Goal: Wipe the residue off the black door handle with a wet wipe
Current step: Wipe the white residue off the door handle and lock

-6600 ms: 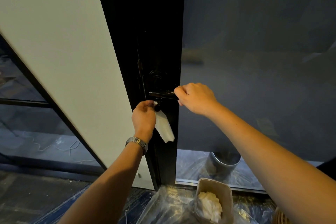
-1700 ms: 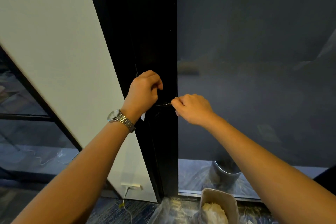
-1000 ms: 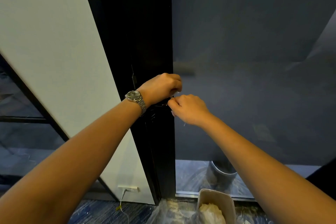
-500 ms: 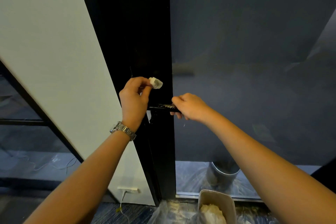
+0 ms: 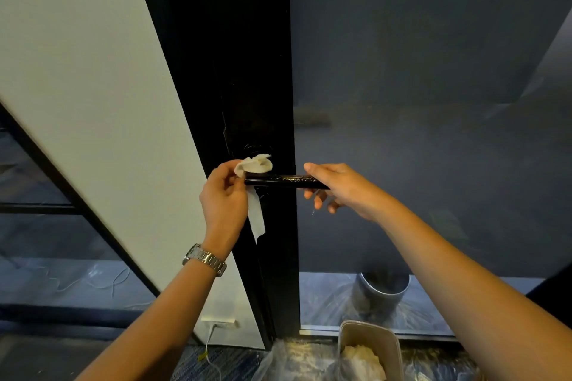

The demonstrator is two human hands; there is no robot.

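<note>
Head view: we look down at both our hands on a dark door frame (image 5: pixel 247 71), with glass to the right.
Handle: the black door handle (image 5: pixel 286 181) lies level, its long axis running left to right across the frame; pale streaks of residue (image 5: pixel 291 177) show along its top face.
Left hand: our left hand (image 5: pixel 223 199) pinches the wet wipe (image 5: pixel 254 164) between thumb and fingers; a bunched wad sits just above the handle's inner end, and a loose tail hangs below it.
Right hand: our right hand (image 5: pixel 337 187) cups the handle's free end loosely from behind, thumb over the top, fingers curled beneath and only partly closed.
Key relation: the streaks lie to the right of the wipe, between our two hands, so we judge the left hand is the nearer one for a stroke rightward along the bar.
Progress: residue remains, so wiping is not finished.
Floor: a container (image 5: pixel 368 331) of used wipes sits below.
</note>
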